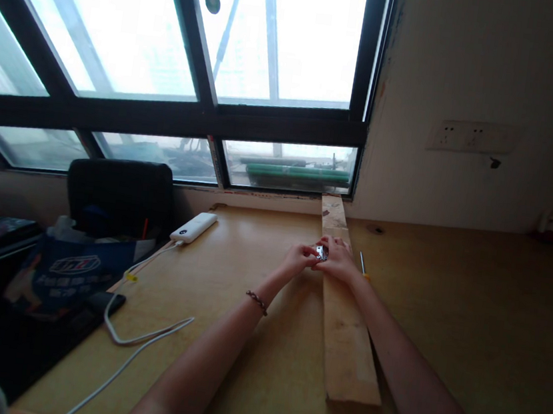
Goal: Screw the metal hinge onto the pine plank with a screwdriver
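A long wooden board lies on the table, running from near me toward the window. Over its far half, my left hand and my right hand meet around a small shiny metal piece with holes, perhaps a hinge; its exact kind is too small to tell. The left fingers pinch its left side. My right fingers curl over its far and right sides, with the palm above the board. Just right of the right hand lies a screwdriver with a yellow handle, partly hidden by the wrist.
A white power bank with a white cable lies on the table's left side. Beyond the left edge are a black chair and a blue bag. The window and wall bound the far side.
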Tool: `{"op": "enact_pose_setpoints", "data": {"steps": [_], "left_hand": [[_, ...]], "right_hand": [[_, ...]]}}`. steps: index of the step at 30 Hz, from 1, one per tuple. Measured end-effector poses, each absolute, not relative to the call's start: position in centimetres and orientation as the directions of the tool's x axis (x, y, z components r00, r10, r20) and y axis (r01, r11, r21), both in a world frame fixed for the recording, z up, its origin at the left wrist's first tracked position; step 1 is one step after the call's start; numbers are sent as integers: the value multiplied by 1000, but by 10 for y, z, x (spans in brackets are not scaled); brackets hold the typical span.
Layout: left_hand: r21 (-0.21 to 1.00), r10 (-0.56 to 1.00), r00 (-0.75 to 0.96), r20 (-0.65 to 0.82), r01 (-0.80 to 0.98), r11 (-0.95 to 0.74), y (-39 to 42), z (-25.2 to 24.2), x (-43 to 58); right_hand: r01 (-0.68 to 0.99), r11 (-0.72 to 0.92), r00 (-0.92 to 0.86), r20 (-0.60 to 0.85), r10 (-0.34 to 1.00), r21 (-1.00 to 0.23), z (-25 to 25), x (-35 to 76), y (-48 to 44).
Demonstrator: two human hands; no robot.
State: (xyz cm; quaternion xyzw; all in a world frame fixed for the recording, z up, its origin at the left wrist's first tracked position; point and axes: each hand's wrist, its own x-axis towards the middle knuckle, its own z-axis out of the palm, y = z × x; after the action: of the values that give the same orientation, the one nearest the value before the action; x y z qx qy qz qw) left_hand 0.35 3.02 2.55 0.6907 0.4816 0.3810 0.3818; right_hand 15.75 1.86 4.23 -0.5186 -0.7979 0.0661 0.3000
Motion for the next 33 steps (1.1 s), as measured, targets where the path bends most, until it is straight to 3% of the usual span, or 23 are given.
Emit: {"op": "enact_pose_setpoints", "data": {"steps": [6, 12, 14, 18, 20, 24, 30, 33], "left_hand": [[882, 944, 265, 197, 373, -289, 31, 23, 5], [698, 918, 180, 354, 602, -387, 21, 36, 10], [754, 936, 177, 305, 556, -350, 20, 37, 9], [954, 983, 166, 75, 276, -119, 19, 35, 10], [965, 987, 149, 54, 246, -90, 18, 36, 12], [900, 986, 82, 143, 403, -165, 14, 41, 15], [992, 994, 103, 38, 114, -50, 14, 37, 14], [989, 993, 113, 26, 144, -43, 17, 33, 12]], "right_hand": [[788, 446, -267, 418, 868, -424, 42, 156, 19], [780, 431, -240, 420, 875, -453, 40, 157, 20], [781, 439, -251, 420, 872, -445, 40, 157, 20], [788, 455, -283, 411, 866, -414, 42, 157, 19], [791, 451, -279, 411, 868, -413, 42, 157, 19], [791, 432, -252, 413, 875, -433, 43, 157, 18], [782, 447, -271, 409, 871, -434, 44, 157, 16], [789, 438, -264, 406, 875, -431, 45, 156, 16]]}}
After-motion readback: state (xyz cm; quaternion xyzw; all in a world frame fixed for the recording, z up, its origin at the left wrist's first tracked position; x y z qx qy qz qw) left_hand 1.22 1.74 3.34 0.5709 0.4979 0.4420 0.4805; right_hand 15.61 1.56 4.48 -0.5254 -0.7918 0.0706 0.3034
